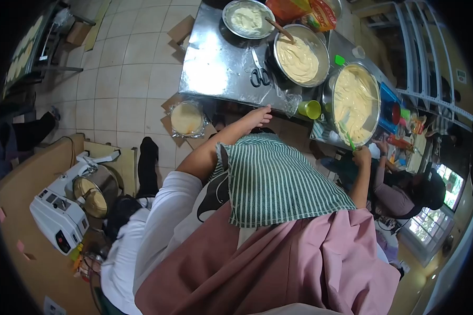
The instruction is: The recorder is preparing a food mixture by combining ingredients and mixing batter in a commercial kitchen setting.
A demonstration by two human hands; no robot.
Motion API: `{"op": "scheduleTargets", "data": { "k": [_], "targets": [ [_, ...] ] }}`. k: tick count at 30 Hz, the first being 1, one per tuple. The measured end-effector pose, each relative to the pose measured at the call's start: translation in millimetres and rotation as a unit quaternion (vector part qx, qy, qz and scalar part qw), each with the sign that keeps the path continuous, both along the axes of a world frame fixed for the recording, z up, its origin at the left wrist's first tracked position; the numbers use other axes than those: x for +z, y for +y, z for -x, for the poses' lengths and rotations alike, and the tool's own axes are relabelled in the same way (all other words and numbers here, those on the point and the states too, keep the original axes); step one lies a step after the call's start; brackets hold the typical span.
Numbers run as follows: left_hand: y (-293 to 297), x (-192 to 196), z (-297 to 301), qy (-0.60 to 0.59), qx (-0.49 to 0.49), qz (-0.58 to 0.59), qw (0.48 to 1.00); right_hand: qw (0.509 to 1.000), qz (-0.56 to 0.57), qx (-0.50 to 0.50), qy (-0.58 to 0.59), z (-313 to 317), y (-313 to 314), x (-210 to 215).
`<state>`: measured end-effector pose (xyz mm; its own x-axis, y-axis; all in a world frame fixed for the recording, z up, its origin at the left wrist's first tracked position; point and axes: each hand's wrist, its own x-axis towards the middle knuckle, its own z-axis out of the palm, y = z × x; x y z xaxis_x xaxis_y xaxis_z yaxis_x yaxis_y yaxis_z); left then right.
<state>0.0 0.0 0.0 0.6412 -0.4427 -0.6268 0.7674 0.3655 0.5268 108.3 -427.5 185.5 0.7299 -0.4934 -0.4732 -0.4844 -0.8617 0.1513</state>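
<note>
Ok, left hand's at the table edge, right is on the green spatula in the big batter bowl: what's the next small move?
Probably draw the green spatula through the batter along the near wall of the big steel bowl. The right hand already grips its handle at the rim, and the bowl is full of pale batter. The left hand rests open on the steel table edge, bracing.

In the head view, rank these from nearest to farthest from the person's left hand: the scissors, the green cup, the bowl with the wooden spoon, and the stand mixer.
From the left hand at the steel table's near edge:
1. Scissors, just beyond the hand on the table; the green cup, to its right, is about as near, too close to call.
2. Bowl with the wooden spoon, farther back and right.
3. Stand mixer, far left on the wooden counter.
</note>
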Motion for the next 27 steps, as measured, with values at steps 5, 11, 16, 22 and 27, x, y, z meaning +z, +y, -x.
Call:
{"op": "scheduleTargets", "data": {
  "k": [5, 11, 16, 22, 27],
  "targets": [
    [42, -16, 28, 0.006, 0.044, -0.046, 0.998, 0.979, 0.108, 0.173, 0.025, 3, 49, -27],
    [73, -5, 60, 0.049, 0.067, -0.092, 0.992, 0.936, 0.08, 0.265, -0.217, 2, 160, 5],
    [98, -21, 88, 0.059, 0.139, -0.137, 0.979, 0.824, -0.125, 0.408, -0.374, -18, 212, -22],
    [106, -80, 128, 0.18, 0.341, -0.125, 0.914, 0.8, -0.309, 0.405, -0.317, -19, 245, -10],
    [141, -160, 136, 0.037, 0.212, 0.207, 0.954, 0.796, -0.403, 0.316, -0.324, -13, 207, 31]
  ]
}}
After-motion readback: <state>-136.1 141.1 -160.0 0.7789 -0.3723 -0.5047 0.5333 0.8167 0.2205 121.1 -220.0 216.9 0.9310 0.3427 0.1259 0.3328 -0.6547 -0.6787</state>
